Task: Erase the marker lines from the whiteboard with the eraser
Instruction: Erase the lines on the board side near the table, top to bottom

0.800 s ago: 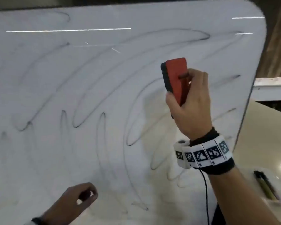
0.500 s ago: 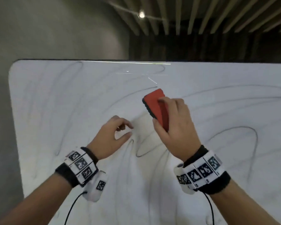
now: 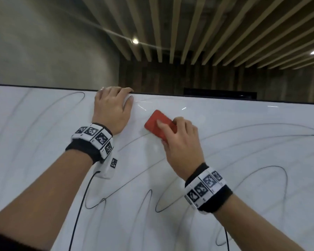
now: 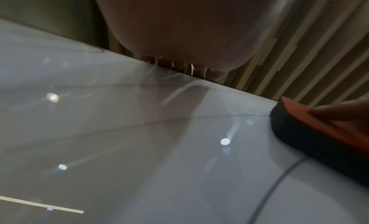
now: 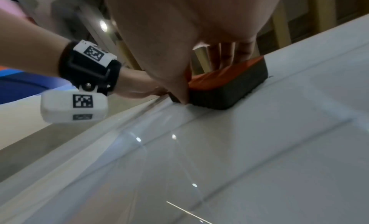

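Observation:
A large whiteboard (image 3: 243,178) fills the lower head view, crossed by looping black marker lines (image 3: 261,133). My right hand (image 3: 178,142) grips a red eraser (image 3: 156,124) with a black felt base (image 5: 229,93) and presses it flat on the board just below the top edge. My left hand (image 3: 112,107) is hooked over the board's top edge (image 3: 207,97), fingers curled behind it and thumb on the front. In the left wrist view the eraser (image 4: 319,132) sits at the right on a marker line.
Behind the board are a grey wall (image 3: 43,42) and a slatted wooden ceiling (image 3: 225,33) with lights. Cables hang from both wrist cameras across the board face.
The view tilted up to the board's top edge. My left hand rose from mid-board and took hold of the top edge. My right hand set the eraser flat against the board near the top.

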`<state>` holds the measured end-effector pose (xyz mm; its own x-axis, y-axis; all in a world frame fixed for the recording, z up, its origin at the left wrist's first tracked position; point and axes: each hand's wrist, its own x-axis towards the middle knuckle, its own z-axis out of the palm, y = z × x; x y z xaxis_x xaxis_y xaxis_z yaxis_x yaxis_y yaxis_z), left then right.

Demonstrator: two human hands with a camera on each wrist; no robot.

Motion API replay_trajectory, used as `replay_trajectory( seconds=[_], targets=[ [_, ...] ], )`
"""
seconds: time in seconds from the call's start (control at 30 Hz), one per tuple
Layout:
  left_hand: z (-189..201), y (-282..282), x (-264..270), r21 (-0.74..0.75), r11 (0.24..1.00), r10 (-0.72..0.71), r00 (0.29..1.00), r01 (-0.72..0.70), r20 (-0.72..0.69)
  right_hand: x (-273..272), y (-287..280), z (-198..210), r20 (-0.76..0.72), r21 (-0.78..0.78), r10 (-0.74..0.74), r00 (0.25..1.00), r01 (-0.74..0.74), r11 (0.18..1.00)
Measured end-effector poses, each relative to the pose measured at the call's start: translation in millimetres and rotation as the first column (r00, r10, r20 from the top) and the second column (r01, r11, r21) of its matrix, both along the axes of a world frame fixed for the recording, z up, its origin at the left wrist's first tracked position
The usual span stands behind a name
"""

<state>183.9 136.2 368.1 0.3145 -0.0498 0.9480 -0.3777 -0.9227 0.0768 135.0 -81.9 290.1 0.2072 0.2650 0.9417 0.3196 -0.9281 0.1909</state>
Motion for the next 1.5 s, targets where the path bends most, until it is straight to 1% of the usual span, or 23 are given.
replay_trajectory(
  seconds=[0.07, 0.13, 0.2, 0.23, 0.27, 0.37, 0.43, 0.53, 0.63, 0.7, 0.77, 0.8, 0.83, 0.9, 0.97, 1.03, 1.1, 1.17, 1.23, 1.27, 1.33, 1.4, 1.5],
  targets=[
    [1.0, -1.2, 0.5, -0.019, 0.999, -0.039, 0.999, 0.039, 0.025, -1.5, -18.9, 11.1, -0.021, -0.010, 0.017, 1.000, -0.018, 1.000],
    [4.1, -3.0, 0.8, -0.057, 0.996, -0.062, 0.998, 0.063, 0.021, 0.9, -40.0, 42.4, 0.003, 0.196, -0.028, 1.000, 0.027, 0.980],
    [4.4, -4.1, 1.3, -0.069, 0.996, -0.052, 0.998, 0.054, 0.022, 6.2, -44.5, 64.7, 0.035, 0.412, -0.078, 0.996, 0.057, 0.910],
    [2.8, -3.4, 1.4, -0.064, 0.997, -0.052, 0.998, 0.054, 0.030, 6.2, -31.5, 60.9, 0.044, 0.421, -0.079, 0.996, 0.053, 0.905],
    [0.9, -1.8, 0.9, -0.054, 0.997, -0.054, 0.998, 0.056, 0.041, 7.0, -11.7, 45.4, 0.052, 0.351, -0.048, 0.997, 0.027, 0.936],
    [-1.0, 5.2, 0.2, -0.009, 0.997, -0.081, 0.996, 0.082, 0.041, 6.0, 40.1, -30.1, -0.026, -0.068, 0.037, 0.999, -0.039, 0.997],
    [0.6, 8.0, 0.2, -0.005, 0.993, -0.116, 0.993, 0.116, 0.016, 6.0, 32.0, -31.4, -0.083, -0.128, 0.064, 0.994, -0.075, 0.989],
    [1.9, 8.3, 0.3, -0.018, 0.992, -0.128, 0.992, 0.128, -0.015, 8.9, -4.4, 28.7, -0.017, 0.160, 0.059, 0.998, -0.056, 0.986],
    [1.0, 5.0, 2.3, -0.024, 0.993, -0.113, 0.993, 0.112, -0.028, 13.2, -19.8, 65.6, 0.043, 0.453, -0.026, 0.999, 0.004, 0.892],
    [0.4, 6.9, 4.6, 0.003, 0.994, -0.106, 0.994, 0.106, -0.014, 16.0, 7.1, 42.9, 0.062, 0.285, 0.011, 0.998, -0.029, 0.958],
    [0.6, 11.4, 7.1, 0.031, 0.993, -0.112, 0.994, 0.113, -0.013, 16.1, 31.3, 4.3, 0.040, -0.118, 0.062, 0.997, -0.057, 0.991],
    [1.1, 13.1, 7.7, 0.041, 0.992, -0.119, 0.993, 0.119, -0.019, 15.6, 30.5, -1.2, 0.007, -0.223, 0.049, 0.999, -0.046, 0.974],
    [1.7, 14.2, 8.2, 0.045, 0.991, -0.125, 0.992, 0.126, -0.024, 15.4, 21.7, 9.1, -0.012, -0.215, 0.055, 0.998, -0.056, 0.975],
    [1.7, 15.1, 8.8, 0.040, 0.990, -0.136, 0.991, 0.136, -0.018, 15.5, -3.0, 46.9, 0.011, 0.040, 0.073, 0.997, -0.074, 0.996],
    [1.1, 13.8, 8.9, 0.037, 0.987, -0.154, 0.988, 0.154, -0.001, 13.1, -23.3, 82.0, 0.074, 0.279, 0.005, 0.997, -0.025, 0.960],
    [0.8, 12.4, 10.1, 0.031, 0.985, -0.168, 0.986, 0.167, 0.014, 14.9, -19.5, 85.7, 0.077, 0.348, -0.044, 0.996, 0.015, 0.937],
    [0.6, 13.0, 11.1, 0.037, 0.985, -0.167, 0.986, 0.166, 0.027, 16.6, 3.0, 53.3, 0.077, 0.212, -0.011, 0.997, -0.005, 0.977],
    [0.5, 14.6, 12.3, 0.043, 0.986, -0.161, 0.986, 0.160, 0.030, 15.9, 17.6, -3.4, 0.037, -0.127, 0.077, 0.996, -0.072, 0.989],
    [0.3, 13.9, 12.0, 0.046, 0.987, -0.154, 0.988, 0.154, 0.008, 12.3, 12.3, -48.0, -0.086, -0.458, 0.047, 0.995, -0.082, 0.885],
    [0.7, 13.3, 11.2, 0.048, 0.987, -0.151, 0.988, 0.152, -0.005, 10.3, 3.4, -52.7, -0.115, -0.508, 0.028, 0.993, -0.083, 0.857],
    [1.5, 13.2, 9.4, 0.054, 0.988, -0.141, 0.990, 0.143, -0.027, 10.5, -15.5, -33.4, -0.080, -0.368, 0.056, 0.995, -0.082, 0.926],
    [0.9, 13.6, 7.9, 0.062, 0.991, -0.113, 0.992, 0.117, -0.057, 10.4, -38.1, 4.7, 0.009, -0.073, 0.071, 0.997, -0.070, 0.995],
    [-0.9, 12.4, 5.2, 0.071, 0.994, -0.075, 0.995, 0.080, -0.065, 11.7, -67.9, 51.0, 0.088, 0.360, 0.050, 0.995, -0.078, 0.930]
  ],
)
